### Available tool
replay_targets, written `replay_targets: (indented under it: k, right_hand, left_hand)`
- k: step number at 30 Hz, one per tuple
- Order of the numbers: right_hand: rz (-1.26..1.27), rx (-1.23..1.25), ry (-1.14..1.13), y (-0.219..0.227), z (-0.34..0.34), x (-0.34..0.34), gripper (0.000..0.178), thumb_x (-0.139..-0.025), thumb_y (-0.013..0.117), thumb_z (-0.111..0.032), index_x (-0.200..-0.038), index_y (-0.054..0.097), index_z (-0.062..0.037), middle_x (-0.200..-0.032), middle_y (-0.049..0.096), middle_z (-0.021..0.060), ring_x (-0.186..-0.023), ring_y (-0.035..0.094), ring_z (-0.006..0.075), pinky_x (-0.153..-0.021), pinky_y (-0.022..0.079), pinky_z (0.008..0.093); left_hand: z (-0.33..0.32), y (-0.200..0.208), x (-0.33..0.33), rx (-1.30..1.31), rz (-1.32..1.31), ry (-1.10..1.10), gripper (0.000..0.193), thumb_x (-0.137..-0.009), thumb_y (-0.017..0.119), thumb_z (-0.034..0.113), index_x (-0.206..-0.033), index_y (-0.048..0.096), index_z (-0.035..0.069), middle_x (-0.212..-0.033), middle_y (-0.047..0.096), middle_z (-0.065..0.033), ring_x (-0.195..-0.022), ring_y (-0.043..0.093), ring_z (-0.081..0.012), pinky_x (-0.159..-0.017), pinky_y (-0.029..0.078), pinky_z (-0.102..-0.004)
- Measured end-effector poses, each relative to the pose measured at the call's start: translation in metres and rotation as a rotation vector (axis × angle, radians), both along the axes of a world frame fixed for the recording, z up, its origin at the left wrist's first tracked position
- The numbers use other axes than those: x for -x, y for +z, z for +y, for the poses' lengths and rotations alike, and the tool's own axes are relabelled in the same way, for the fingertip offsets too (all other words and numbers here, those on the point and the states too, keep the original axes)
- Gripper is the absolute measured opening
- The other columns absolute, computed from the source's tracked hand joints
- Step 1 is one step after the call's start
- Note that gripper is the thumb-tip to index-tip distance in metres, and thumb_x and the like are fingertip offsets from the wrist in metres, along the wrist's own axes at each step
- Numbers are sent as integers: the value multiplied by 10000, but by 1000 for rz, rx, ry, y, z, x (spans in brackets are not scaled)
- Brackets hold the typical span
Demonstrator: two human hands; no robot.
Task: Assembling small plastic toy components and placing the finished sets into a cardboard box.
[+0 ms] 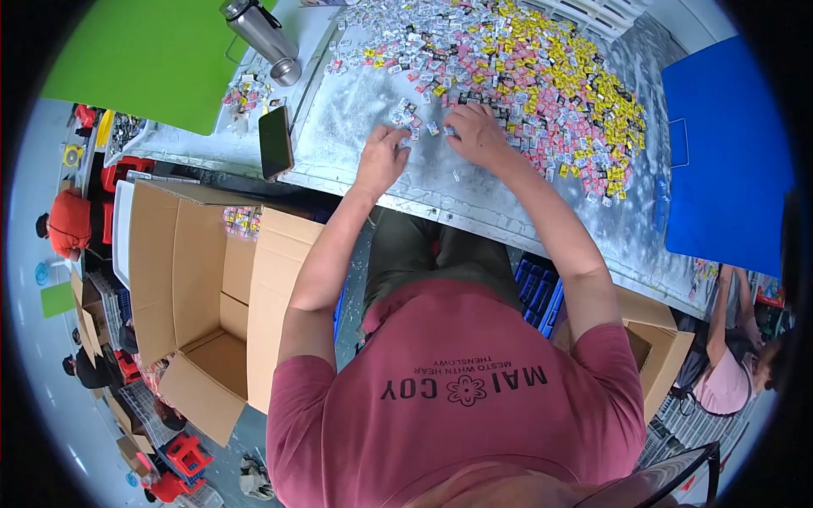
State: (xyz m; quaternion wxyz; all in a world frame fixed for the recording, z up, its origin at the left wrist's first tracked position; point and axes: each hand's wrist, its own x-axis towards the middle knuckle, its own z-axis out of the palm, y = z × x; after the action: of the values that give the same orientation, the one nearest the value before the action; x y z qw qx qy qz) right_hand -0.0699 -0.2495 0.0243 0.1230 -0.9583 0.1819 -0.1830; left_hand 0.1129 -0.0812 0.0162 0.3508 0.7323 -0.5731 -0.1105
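Observation:
A broad heap of small flat plastic pieces, white, pink, yellow and black, covers the far part of the metal-topped table. My left hand rests at the near side of the heap, thumb and index finger apart, beside a little cluster of white pieces. At the near edge of the heap, my right hand is bent over, with a small whitish piece between thumb and index finger. Its other fingertips are partly hidden against the heap. One loose piece lies between the two hands.
A phone and a steel flask are to the left. Below them stands an open cardboard box. A green panel and a blue one flank the table. Another person sits at the right.

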Motion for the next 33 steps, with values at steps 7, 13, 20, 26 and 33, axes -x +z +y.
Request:
replay_targets:
  k: [7,13,20,26,33]
  right_hand:
    - [-68,-27,29,8,4,-17,283,-813,725,-162,-1094,727,-133,-1146,662,31,-1137,569,253,-1007,400,431]
    - [-147,41,144,-10,8,-49,273,-823,709,-116,-1093,738,-130,-1134,676,1,-1100,586,237,-993,412,422]
    - [-110,65,124,-11,11,-40,115,-831,709,-139,-937,718,-93,-1013,672,3,-1063,592,229,-972,417,423]
    - [-118,-25,133,-4,12,-34,81,-804,727,-156,-866,700,-112,-917,661,26,-978,608,254,-921,438,440]
    - [-230,45,-125,-11,-35,-52,132,-788,743,-168,-904,704,-119,-936,657,52,-973,633,276,-860,474,463]
  left_hand:
    - [-7,3,6,19,-74,-14,403,-816,743,34,-1208,705,124,-1016,621,-118,-869,650,-291,-788,547,-397]
    - [-3,0,7,29,-79,69,339,-830,729,57,-1165,706,98,-980,623,-135,-832,659,-307,-774,549,-426]
    - [3,1,6,14,-44,127,309,-822,752,102,-1122,699,50,-933,623,-138,-791,654,-303,-748,544,-411]
    - [0,5,13,7,-60,174,303,-825,753,134,-1117,701,71,-963,616,-136,-782,663,-316,-736,553,-431]
    - [-5,0,10,26,-100,190,307,-841,725,138,-1143,690,99,-1068,620,-111,-832,668,-308,-757,548,-419]
